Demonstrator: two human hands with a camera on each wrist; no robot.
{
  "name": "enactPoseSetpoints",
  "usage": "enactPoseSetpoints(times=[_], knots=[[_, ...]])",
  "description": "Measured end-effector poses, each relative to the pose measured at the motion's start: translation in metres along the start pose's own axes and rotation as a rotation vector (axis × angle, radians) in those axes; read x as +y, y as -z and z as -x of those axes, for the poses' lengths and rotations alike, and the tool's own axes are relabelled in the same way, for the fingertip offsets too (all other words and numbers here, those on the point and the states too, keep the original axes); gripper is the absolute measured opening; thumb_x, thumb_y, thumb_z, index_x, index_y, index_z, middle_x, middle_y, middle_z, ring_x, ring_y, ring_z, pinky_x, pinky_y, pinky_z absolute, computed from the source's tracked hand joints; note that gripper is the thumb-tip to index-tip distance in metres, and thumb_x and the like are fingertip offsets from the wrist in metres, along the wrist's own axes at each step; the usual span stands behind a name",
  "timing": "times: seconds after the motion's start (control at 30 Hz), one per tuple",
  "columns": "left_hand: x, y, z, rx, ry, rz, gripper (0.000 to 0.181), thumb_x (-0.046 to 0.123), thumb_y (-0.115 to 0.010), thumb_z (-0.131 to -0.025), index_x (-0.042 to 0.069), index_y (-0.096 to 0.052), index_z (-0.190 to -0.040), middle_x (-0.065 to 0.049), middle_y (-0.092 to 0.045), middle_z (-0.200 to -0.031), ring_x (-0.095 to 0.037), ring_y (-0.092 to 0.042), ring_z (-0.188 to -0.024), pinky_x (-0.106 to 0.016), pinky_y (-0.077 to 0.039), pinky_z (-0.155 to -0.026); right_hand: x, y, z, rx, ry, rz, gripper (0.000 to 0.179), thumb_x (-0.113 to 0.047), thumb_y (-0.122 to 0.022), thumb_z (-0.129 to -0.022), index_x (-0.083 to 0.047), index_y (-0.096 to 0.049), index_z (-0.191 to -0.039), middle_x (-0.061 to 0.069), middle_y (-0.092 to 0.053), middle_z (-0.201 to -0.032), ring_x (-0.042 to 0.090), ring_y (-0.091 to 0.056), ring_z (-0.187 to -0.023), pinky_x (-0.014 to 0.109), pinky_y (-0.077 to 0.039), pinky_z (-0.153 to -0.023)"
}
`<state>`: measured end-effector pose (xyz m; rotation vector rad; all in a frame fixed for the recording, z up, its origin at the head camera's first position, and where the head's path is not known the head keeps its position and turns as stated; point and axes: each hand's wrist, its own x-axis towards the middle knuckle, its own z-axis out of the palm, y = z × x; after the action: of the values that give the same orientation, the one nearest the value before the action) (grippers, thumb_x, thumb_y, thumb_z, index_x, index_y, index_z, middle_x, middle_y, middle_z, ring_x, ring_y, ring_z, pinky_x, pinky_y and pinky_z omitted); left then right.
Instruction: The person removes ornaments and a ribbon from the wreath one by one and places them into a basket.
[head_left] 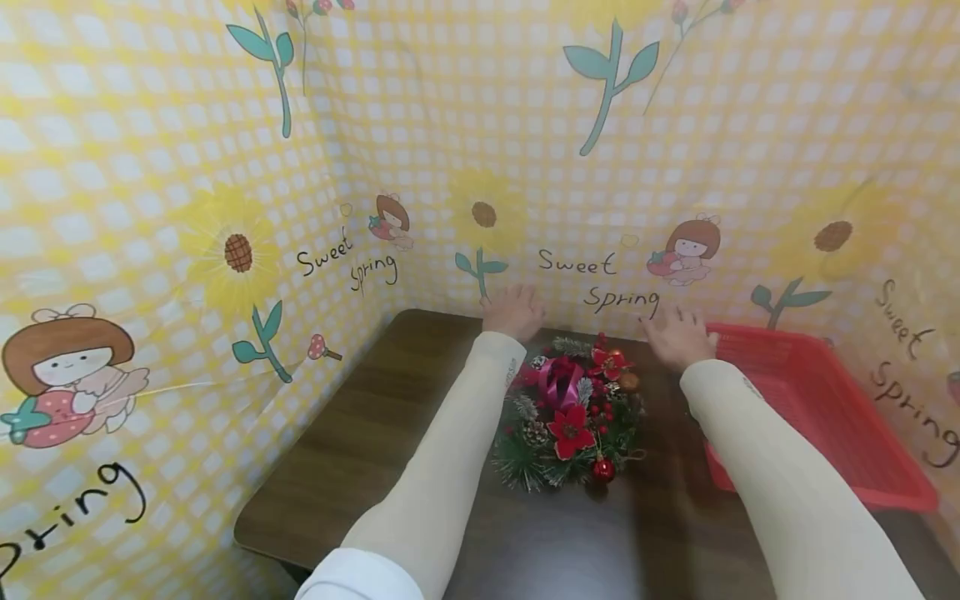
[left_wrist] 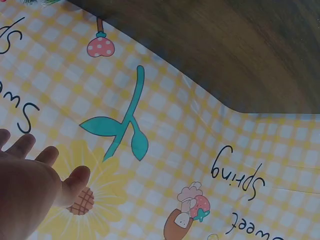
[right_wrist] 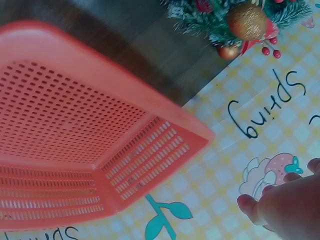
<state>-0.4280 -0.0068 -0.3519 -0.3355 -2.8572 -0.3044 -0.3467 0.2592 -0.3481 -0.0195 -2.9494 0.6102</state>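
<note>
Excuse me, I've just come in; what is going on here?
A person has both arms stretched over the table, the left hand and right hand near the patterned sheet behind it. Neither hand holds anything. An evergreen decoration lies on the table between the arms, with a red basket to its right.

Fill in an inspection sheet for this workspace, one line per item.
Surface: brown wood-grain table, rounded corners at left
Job's things: decorated wreath on the table; red perforated basket to its right
Clutter: nothing seen
Grip: left hand and right hand hold nothing; right hand is near the basket, contact with sheeting unclear
Cables: nothing seen
Surroundings: yellow-and-white checked sheeting behind and on both sides, printed "Sweet Spring"
</note>
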Motion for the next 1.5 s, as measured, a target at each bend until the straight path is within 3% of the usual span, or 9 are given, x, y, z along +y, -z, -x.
enactPoseSetpoints(times=[0.1, 0.3, 0.5, 0.63, 0.8, 0.97, 1.13, 1.3, 1.5], knots=[[-0.004, 0.001, 0.001, -0.027, -0.003, 0.023, 0.054, 0.045, -0.021, -0.1, 0.025, -0.03, -0.149, 0.002, -0.032, -0.151, -0.026, -0.026, -0.137, -0.061, -0.014, -0.105, 0.003, 0.0, -0.002, 0.015, 0.0, -0.007, 0.08, -0.062, -0.018, -0.095, -0.004, -0.015, -0.149, 0.029, -0.014, -0.149, 0.05, -0.005, -0.134, 0.074, -0.01, -0.094], [-0.013, -0.002, 0.0, -0.039, -0.038, 0.098, 0.055, 0.046, -0.018, -0.1, 0.023, -0.029, -0.149, -0.003, -0.031, -0.151, -0.026, -0.027, -0.137, -0.059, -0.017, -0.104, 0.003, -0.006, -0.006, 0.037, 0.009, -0.052, 0.075, -0.055, -0.023, -0.096, -0.001, -0.018, -0.148, 0.029, -0.016, -0.148, 0.053, -0.008, -0.132, 0.074, -0.008, -0.095], [-0.033, -0.006, 0.0, -0.058, -0.088, 0.232, 0.055, 0.045, -0.018, -0.1, 0.021, -0.03, -0.149, -0.005, -0.031, -0.15, -0.024, -0.027, -0.136, -0.054, -0.016, -0.107, 0.007, -0.013, -0.01, 0.113, 0.005, -0.085, 0.074, -0.054, -0.028, -0.096, 0.006, -0.034, -0.139, 0.031, -0.028, -0.141, 0.051, -0.021, -0.127, 0.069, -0.019, -0.093], [-0.04, -0.01, 0.0, -0.065, -0.139, 0.321, 0.055, 0.044, -0.022, -0.101, 0.014, -0.033, -0.147, -0.008, -0.033, -0.148, -0.025, -0.028, -0.136, -0.045, -0.019, -0.11, 0.012, -0.012, -0.012, 0.141, -0.008, -0.216, 0.071, -0.05, -0.031, -0.096, 0.009, -0.036, -0.137, 0.033, -0.034, -0.136, 0.05, -0.03, -0.124, 0.063, -0.025, -0.097], [-0.049, -0.01, 0.005, -0.068, -0.141, 0.449, 0.059, 0.048, -0.024, -0.101, 0.012, -0.033, -0.146, -0.008, -0.033, -0.148, -0.024, -0.028, -0.136, -0.037, -0.022, -0.11, 0.015, -0.013, -0.01, 0.123, -0.024, -0.422, 0.07, -0.047, -0.035, -0.097, 0.008, -0.034, -0.139, 0.031, -0.044, -0.132, 0.045, -0.043, -0.119, 0.057, -0.034, -0.098], [-0.06, -0.015, 0.006, -0.066, -0.167, 0.576, 0.054, 0.043, -0.025, -0.102, 0.012, -0.035, -0.145, -0.009, -0.034, -0.148, -0.024, -0.029, -0.136, -0.037, -0.022, -0.11, 0.02, -0.015, -0.005, 0.114, -0.044, -0.462, 0.068, -0.049, -0.035, -0.097, 0.006, -0.036, -0.138, 0.03, -0.044, -0.132, 0.044, -0.043, -0.119, 0.056, -0.034, -0.098], [-0.072, -0.02, 0.01, -0.047, -0.175, 0.603, 0.05, 0.034, -0.029, -0.103, 0.008, -0.034, -0.146, -0.011, -0.034, -0.148, -0.025, -0.03, -0.135, -0.037, -0.022, -0.11, 0.019, -0.019, -0.001, 0.055, -0.082, -0.491, 0.072, -0.054, -0.035, -0.096, 0.0, -0.031, -0.143, 0.027, -0.04, -0.137, 0.043, -0.041, -0.122, 0.056, -0.034, -0.099], [-0.075, -0.027, 0.014, -0.02, -0.218, 0.619, 0.049, 0.036, -0.03, -0.103, 0.008, -0.039, -0.142, -0.011, -0.041, -0.143, -0.024, -0.035, -0.132, -0.036, -0.025, -0.108, 0.019, -0.022, 0.003, 0.064, -0.059, -0.504, 0.068, -0.048, -0.036, -0.097, 0.0, -0.03, -0.143, 0.027, -0.04, -0.138, 0.043, -0.039, -0.124, 0.056, -0.034, -0.099], [-0.068, -0.03, 0.02, 0.005, -0.365, 0.656, 0.04, 0.028, -0.031, -0.104, 0.014, -0.044, -0.14, -0.002, -0.044, -0.141, -0.019, -0.035, -0.132, -0.033, -0.025, -0.108, 0.017, -0.022, 0.012, 0.101, -0.017, -0.48, 0.053, -0.031, -0.039, -0.099, 0.003, -0.035, -0.139, 0.027, -0.044, -0.135, 0.041, -0.04, -0.124, 0.054, -0.034, -0.099]])
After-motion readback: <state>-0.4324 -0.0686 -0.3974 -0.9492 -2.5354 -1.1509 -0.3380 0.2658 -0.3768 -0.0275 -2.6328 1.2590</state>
